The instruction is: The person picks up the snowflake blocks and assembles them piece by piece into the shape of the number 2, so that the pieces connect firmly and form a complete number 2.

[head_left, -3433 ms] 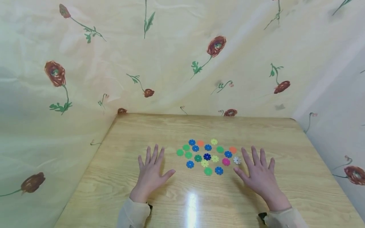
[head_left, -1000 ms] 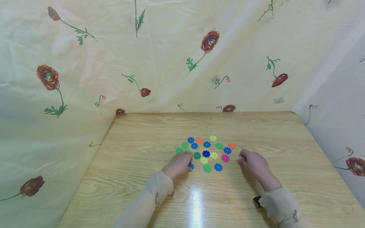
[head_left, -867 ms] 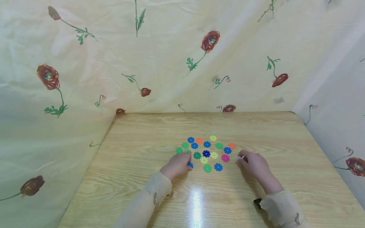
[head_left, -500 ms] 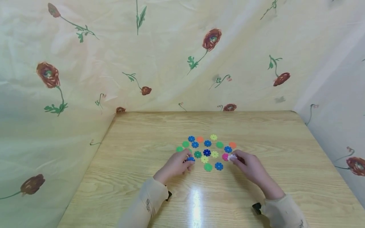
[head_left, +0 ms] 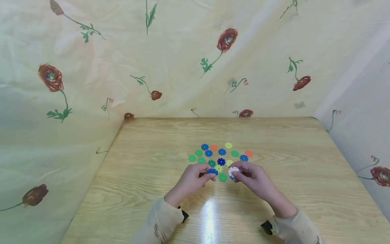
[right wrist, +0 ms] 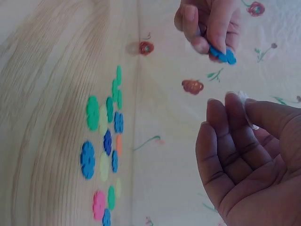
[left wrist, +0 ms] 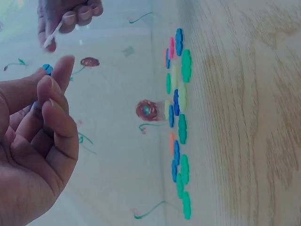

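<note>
My left hand (head_left: 192, 179) pinches a blue notched plastic snowflake disc (head_left: 212, 171) between thumb and index finger. A white snowflake disc (head_left: 233, 172) is pinched by the right hand (head_left: 255, 177). Both hands are raised above the tabletop and face each other, with a gap between the two discs. In the left wrist view the blue disc (left wrist: 47, 69) shows only partly between the fingertips. Edge-on, the white disc (right wrist: 249, 110) appears in the right wrist view, and across from it is the left hand's blue disc (right wrist: 222, 54).
Several loose snowflake discs lie flat on the wooden table (head_left: 146, 142), among them a dark blue disc (head_left: 221, 162), a light green disc (head_left: 222, 177) and an orange disc (head_left: 248, 154). The pink disc (right wrist: 99, 205) shows in the right wrist view. A floral curtain (head_left: 182, 67) hangs behind.
Both hands were spread flat earlier, then picked up the blue and white discs. Since half a second ago they have lifted and moved towards each other, bringing the discs near one another.
</note>
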A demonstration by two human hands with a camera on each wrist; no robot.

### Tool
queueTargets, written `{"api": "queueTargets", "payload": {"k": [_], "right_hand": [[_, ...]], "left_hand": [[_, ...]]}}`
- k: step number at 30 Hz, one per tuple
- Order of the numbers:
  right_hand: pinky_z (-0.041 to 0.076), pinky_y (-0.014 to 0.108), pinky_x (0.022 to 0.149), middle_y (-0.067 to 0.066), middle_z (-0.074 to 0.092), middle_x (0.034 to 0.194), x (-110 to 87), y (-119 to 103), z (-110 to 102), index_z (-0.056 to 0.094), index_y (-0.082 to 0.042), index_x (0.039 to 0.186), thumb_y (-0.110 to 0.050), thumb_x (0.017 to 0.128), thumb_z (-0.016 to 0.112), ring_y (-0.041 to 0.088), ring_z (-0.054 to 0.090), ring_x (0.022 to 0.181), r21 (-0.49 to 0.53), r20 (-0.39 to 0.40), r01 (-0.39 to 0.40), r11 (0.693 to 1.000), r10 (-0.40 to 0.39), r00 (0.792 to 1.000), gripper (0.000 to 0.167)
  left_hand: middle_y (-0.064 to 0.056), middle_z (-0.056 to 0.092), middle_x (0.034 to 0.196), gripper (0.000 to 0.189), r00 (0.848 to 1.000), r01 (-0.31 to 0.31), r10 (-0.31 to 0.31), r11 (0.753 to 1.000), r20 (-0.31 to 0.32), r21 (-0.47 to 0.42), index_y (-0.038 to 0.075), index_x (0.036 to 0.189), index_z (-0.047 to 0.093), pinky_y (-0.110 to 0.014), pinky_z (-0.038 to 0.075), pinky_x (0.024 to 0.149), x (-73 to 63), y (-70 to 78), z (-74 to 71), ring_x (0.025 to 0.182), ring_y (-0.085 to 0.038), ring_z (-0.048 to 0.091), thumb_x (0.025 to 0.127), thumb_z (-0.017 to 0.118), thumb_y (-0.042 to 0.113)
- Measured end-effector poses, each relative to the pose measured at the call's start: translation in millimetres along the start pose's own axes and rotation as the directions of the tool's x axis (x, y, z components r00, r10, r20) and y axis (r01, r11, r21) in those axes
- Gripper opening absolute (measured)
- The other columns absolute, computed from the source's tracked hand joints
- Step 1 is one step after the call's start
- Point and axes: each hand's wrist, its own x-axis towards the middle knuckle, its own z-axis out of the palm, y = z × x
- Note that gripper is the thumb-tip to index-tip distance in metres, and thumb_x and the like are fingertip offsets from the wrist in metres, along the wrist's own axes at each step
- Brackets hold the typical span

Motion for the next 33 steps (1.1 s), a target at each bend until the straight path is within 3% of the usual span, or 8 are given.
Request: {"api": "queueTargets", "payload": {"k": [4,8,15,21,26,33], "right_hand": [[0.063,0.03,0.075,0.011,0.071,0.085,1.3,-5.8,5.7,0.065,0.002,0.124,-0.008,0.104,0.061,0.015,0.072,0.078,0.051,0.029,0.018,0.999,-0.02,0.999,0.023],[0.063,0.031,0.073,0.015,0.07,0.081,2.9,-10.0,9.5,0.059,0.003,0.121,-0.005,0.103,0.062,0.018,0.072,0.076,0.106,0.04,0.014,0.994,-0.018,0.999,0.021],[0.061,0.032,0.068,0.008,0.069,0.08,4.6,-12.7,15.3,0.063,0.005,0.12,-0.004,0.102,0.063,0.009,0.068,0.072,0.09,0.018,0.03,0.995,-0.032,0.999,0.02],[0.055,0.028,0.058,0.004,0.067,0.076,4.5,-14.4,19.1,0.066,0.005,0.118,-0.005,0.102,0.063,0.008,0.064,0.067,0.063,0.007,0.006,0.998,-0.006,1.0,0.02],[0.046,0.023,0.051,0.003,0.065,0.073,4.2,-18.2,22.6,0.066,0.003,0.115,-0.006,0.1,0.065,0.008,0.061,0.063,0.055,-0.002,-0.018,0.998,0.018,1.0,0.018],[0.049,0.023,0.053,0.007,0.066,0.074,6.0,-21.8,25.7,0.067,0.003,0.108,-0.004,0.1,0.065,0.008,0.061,0.063,0.074,0.017,-0.068,0.995,0.067,0.998,0.011]], "left_hand": [[-0.009,0.068,0.076,0.015,0.994,-0.079,0.085,0.993,-0.065,0.091,0.011,0.091,0.074,-0.015,0.036,0.053,-2.0,5.9,3.4,0.057,0.0,0.041,0.102,0.066,0.018],[0.0,0.06,0.069,0.014,0.977,-0.165,0.186,0.968,-0.102,0.191,0.009,0.091,0.073,-0.015,0.035,0.054,-3.3,10.8,5.3,0.058,0.001,0.039,0.1,0.068,0.017],[0.002,0.061,0.07,0.01,0.947,-0.239,0.294,0.913,-0.128,0.331,0.009,0.092,0.074,-0.013,0.033,0.057,-6.0,14.4,8.6,0.059,0.0,0.038,0.099,0.07,0.016],[0.0,0.078,0.09,0.005,0.899,-0.295,0.416,0.805,-0.136,0.514,0.011,0.094,0.077,-0.021,0.054,0.073,-7.5,15.5,11.3,0.078,-0.011,0.067,0.096,0.073,0.014],[0.001,0.079,0.092,0.005,0.873,-0.304,0.472,0.721,-0.12,0.623,0.011,0.096,0.079,-0.026,0.059,0.084,-8.6,17.8,13.3,0.088,-0.013,0.073,0.094,0.075,0.013],[0.0,0.08,0.088,0.005,0.841,-0.316,0.526,0.668,-0.127,0.674,0.008,0.093,0.079,-0.021,0.058,0.079,-7.1,16.2,18.3,0.082,-0.012,0.073,0.089,0.078,0.011]]}}
